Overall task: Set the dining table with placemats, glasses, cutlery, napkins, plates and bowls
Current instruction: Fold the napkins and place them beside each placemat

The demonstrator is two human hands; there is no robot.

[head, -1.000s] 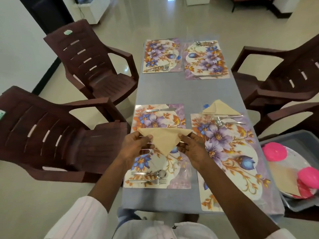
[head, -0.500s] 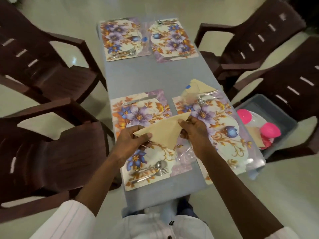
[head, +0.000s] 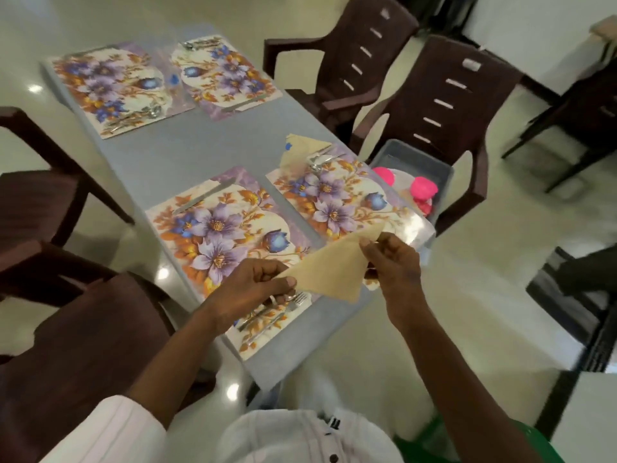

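Note:
A beige napkin (head: 330, 269) folded into a triangle hangs above the near end of the grey table (head: 200, 148). My left hand (head: 253, 285) pinches its left corner and my right hand (head: 390, 259) pinches its upper right corner. Under it lies the near left floral placemat (head: 220, 228), with a knife (head: 200, 200) at its far edge and a fork and spoon (head: 273, 312) at its near edge. The near right placemat (head: 334, 198) carries a second folded napkin (head: 300, 147) with cutlery (head: 319, 160) on it. Two more placemats (head: 110, 85) (head: 227, 75) with cutlery lie at the far end.
A grey bin (head: 434, 165) on a chair at the right holds pink bowls (head: 422, 188) and plates. Dark brown plastic chairs stand on both sides: two at the right (head: 447, 91) (head: 350, 51), two at the left (head: 66, 345) (head: 30, 182). The floor is glossy.
The view has swung to the right. Both hands have carried the napkin right, from over the left placemat toward the table's near right corner, its right corner raised.

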